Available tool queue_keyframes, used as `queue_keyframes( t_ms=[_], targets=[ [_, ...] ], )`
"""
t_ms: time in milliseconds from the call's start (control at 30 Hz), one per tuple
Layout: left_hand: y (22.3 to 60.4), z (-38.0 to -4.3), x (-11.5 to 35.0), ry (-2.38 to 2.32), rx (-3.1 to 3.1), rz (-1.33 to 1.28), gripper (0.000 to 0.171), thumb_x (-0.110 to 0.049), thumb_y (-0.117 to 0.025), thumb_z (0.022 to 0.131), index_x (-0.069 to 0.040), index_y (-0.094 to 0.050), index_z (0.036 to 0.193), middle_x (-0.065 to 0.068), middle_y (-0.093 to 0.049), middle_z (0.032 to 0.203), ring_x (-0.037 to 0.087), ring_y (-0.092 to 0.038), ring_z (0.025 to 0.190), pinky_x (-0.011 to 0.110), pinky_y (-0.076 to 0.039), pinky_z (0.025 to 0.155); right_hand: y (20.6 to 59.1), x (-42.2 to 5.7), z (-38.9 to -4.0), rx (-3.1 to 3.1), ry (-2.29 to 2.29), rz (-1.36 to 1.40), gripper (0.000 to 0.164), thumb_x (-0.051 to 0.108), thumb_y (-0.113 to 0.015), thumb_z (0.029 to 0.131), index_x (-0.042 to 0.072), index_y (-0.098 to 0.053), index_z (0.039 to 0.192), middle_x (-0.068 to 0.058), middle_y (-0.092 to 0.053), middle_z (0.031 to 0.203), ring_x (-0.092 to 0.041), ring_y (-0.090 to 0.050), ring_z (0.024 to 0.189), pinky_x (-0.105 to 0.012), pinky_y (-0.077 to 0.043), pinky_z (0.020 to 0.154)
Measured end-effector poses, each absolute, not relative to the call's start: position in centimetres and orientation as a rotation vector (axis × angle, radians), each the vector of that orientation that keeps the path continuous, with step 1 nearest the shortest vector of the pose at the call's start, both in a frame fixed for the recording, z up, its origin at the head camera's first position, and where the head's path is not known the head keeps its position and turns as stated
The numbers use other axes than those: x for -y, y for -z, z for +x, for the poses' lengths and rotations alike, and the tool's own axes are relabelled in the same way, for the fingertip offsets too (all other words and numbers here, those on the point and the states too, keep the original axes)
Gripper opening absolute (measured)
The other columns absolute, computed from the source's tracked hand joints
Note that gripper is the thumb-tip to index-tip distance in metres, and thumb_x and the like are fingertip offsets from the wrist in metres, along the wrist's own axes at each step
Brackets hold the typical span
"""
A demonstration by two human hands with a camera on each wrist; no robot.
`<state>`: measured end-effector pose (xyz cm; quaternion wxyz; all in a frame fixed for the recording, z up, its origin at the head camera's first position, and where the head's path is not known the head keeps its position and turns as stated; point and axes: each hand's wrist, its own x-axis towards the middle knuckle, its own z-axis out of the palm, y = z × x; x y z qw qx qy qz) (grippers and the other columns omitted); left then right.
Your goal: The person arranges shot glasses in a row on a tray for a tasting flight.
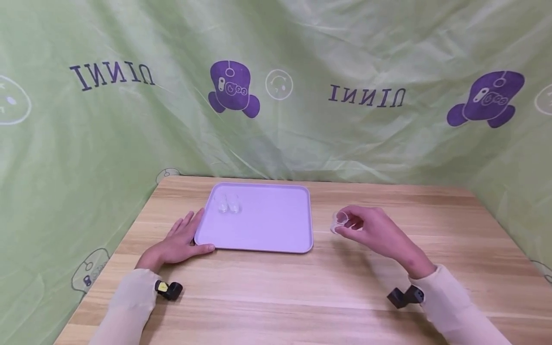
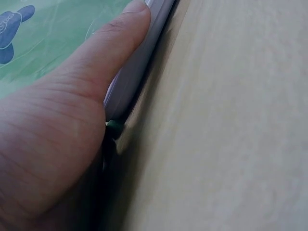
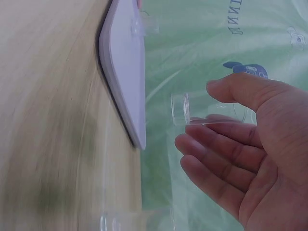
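Note:
A small clear shot glass (image 3: 181, 109) is pinched between the thumb and fingers of my right hand (image 1: 377, 233). It is held above the table, to the right of a lilac tray (image 1: 271, 223). In the right wrist view its thick base points toward the tray side. Two similar clear glasses (image 1: 234, 206) stand side by side on the tray's left part. My left hand (image 1: 178, 243) lies at the tray's near left corner, fingers straight along the left side and thumb on the front rim (image 2: 132, 79).
Another clear glass-like piece (image 3: 113, 221) shows partly at the bottom of the right wrist view. The wooden table (image 1: 267, 297) meets a green printed curtain (image 1: 302, 139) along its back and sides. Black wrist cameras (image 1: 405, 297) sit on both sleeves.

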<state>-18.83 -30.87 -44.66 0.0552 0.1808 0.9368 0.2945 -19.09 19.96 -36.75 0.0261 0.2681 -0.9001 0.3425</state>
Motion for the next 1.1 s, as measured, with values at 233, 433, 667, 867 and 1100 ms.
queue_keyframes(
  t_ms=[233,433,667,867,1100],
  targets=[
    [44.4,-18.8,30.7,-0.871,-2.830,0.522,0.113,-0.055,-0.071,0.092,0.003,-0.005,0.163,0.028,-0.009,0.167,0.047,0.003,0.153,0.061,0.007,0.120,36.8,-17.7,-20.2,2.772,-1.159,0.879,0.018,0.024,-0.081,0.092,0.013,-0.074,0.104,0.007,-0.072,0.096,-0.010,-0.071,0.087,-0.030,-0.060,0.079],
    [44.5,-18.9,30.6,-0.862,-2.830,0.522,0.114,-0.055,-0.071,0.092,0.002,-0.003,0.163,0.028,-0.008,0.167,0.046,0.004,0.153,0.058,0.008,0.121,37.0,-16.1,-20.9,2.780,-1.200,0.902,0.019,0.025,-0.079,0.094,0.010,-0.074,0.105,0.004,-0.073,0.097,-0.012,-0.071,0.088,-0.029,-0.060,0.079],
    [44.1,-19.1,30.9,-0.801,-2.819,0.481,0.115,-0.058,-0.070,0.092,0.002,-0.003,0.163,0.026,-0.009,0.168,0.045,0.004,0.154,0.059,0.006,0.121,36.9,-13.7,-21.9,2.792,-1.251,0.956,0.020,0.022,-0.078,0.094,0.008,-0.073,0.107,0.003,-0.072,0.100,-0.013,-0.072,0.091,-0.029,-0.059,0.080],
    [44.1,-19.0,30.8,-0.796,-2.812,0.473,0.115,-0.057,-0.070,0.092,0.002,-0.002,0.163,0.027,-0.008,0.168,0.045,0.004,0.154,0.060,0.005,0.121,37.0,-12.0,-22.7,2.802,-1.241,0.987,0.017,0.022,-0.079,0.093,0.012,-0.072,0.104,0.005,-0.072,0.099,-0.013,-0.071,0.090,-0.030,-0.059,0.079],
    [43.9,-19.0,30.8,-0.791,-2.812,0.474,0.114,-0.056,-0.071,0.092,0.002,-0.003,0.163,0.027,-0.008,0.168,0.045,0.004,0.154,0.060,0.005,0.121,37.6,-10.2,-23.8,2.809,-1.240,0.951,0.017,0.023,-0.081,0.092,0.012,-0.073,0.103,0.004,-0.073,0.097,-0.013,-0.071,0.090,-0.030,-0.059,0.078]
  ],
)
